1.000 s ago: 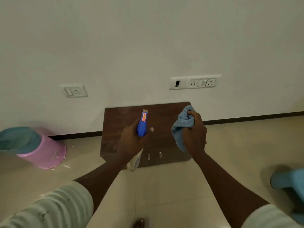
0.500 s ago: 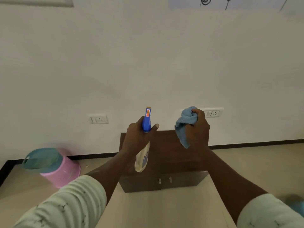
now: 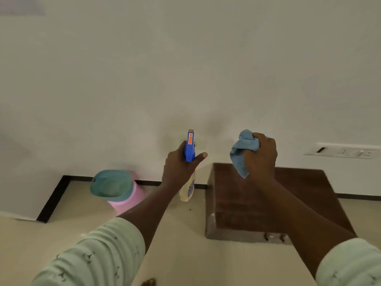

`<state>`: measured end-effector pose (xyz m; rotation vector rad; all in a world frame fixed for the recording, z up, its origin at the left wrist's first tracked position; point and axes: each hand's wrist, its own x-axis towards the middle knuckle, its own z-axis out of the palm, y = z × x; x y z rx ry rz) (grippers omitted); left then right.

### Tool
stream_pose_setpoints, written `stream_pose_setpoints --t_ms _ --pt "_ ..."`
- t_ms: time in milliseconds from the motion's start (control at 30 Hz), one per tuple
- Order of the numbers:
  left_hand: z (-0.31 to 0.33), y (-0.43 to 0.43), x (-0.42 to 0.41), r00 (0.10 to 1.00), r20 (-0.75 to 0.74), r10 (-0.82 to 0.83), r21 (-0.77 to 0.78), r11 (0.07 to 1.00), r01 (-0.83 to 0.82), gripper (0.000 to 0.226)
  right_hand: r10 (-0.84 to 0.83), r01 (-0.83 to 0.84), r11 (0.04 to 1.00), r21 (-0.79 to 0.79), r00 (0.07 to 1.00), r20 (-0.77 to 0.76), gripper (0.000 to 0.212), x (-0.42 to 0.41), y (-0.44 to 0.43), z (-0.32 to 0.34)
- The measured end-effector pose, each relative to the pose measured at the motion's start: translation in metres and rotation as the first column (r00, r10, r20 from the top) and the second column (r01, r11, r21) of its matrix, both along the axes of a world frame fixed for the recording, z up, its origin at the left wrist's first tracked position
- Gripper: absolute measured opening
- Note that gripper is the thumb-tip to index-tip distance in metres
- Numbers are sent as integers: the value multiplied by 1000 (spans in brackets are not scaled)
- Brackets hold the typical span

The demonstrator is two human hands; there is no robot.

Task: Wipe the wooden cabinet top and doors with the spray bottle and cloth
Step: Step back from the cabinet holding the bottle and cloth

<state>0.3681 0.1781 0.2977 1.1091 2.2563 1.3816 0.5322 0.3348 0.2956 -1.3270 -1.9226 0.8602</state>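
Your left hand (image 3: 179,166) is wrapped around the neck of the spray bottle (image 3: 189,168), fingers closed on it with the index finger stretched out to the right past the blue trigger head. The bottle hangs upright in the air, its pale yellow body dropping below your fist and its nozzle pointing away from you toward the wall (image 3: 185,69). It sits left of the cabinet, above the floor (image 3: 181,244) rather than over the wood.

Your right hand (image 3: 261,155) is balled tight around the blue cloth (image 3: 242,153). Part of the cloth bunches out above your knuckles, and a loose corner dangles down on the left side of the fist. This hand is raised above the far left part of the wooden cabinet (image 3: 299,199), clear of its surface.

The cabinet is low and dark brown, standing on the floor against the wall on the right side of the scene. Its top faces you, and two small door handles (image 3: 275,236) show at the near edge.

To the left, near the wall, a pink bucket (image 3: 128,198) with a teal lid rests on the floor. A switch and socket plate (image 3: 346,150) is mounted on the wall at far right, above the cabinet.
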Motion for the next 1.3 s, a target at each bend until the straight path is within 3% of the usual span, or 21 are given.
stream_pose_setpoints --t_ms 133,300,467,567,733,833,1033,1167,1233,1300 --pt "-27 -52 -108 997 -18 78 -59 995 -79 48 39 -37 999 -38 998 51 19 -104 -36 -30" --pt "-67 -104 -218 984 -38 175 -93 980 -177 46 112 -123 981 -149 990 -81 17 -207 -97 -58" --pt "-119 -133 -312 972 -49 229 -138 962 -234 44 237 -236 938 -255 971 -28 14 -312 -142 -139" --pt "-152 -145 -346 968 -66 241 -130 960 -247 41 259 -260 914 -310 965 -45 19 -359 -163 -174" --pt "-206 -158 -384 966 -30 258 -111 959 -260 43 174 -207 810 -548 978 -112 33 -426 -185 -226" --pt "-235 -160 -398 965 -24 262 -127 956 -263 43 231 -245 790 -562 968 -98 34 -449 -197 -267" --pt "-287 -164 -410 972 -30 234 -124 964 -236 44 516 -411 789 -456 847 130 27 -462 -219 -330" --pt "-313 -172 -409 971 47 234 -77 970 -230 54 694 -600 719 -350 650 310 10 -468 -230 -356" --pt "-316 -176 -412 967 36 254 -83 965 -250 57 737 -653 676 -342 580 348 20 -466 -236 -361" --pt "-315 -178 -413 970 34 243 -98 966 -238 61 718 -652 693 -309 581 384 31 -458 -238 -345"
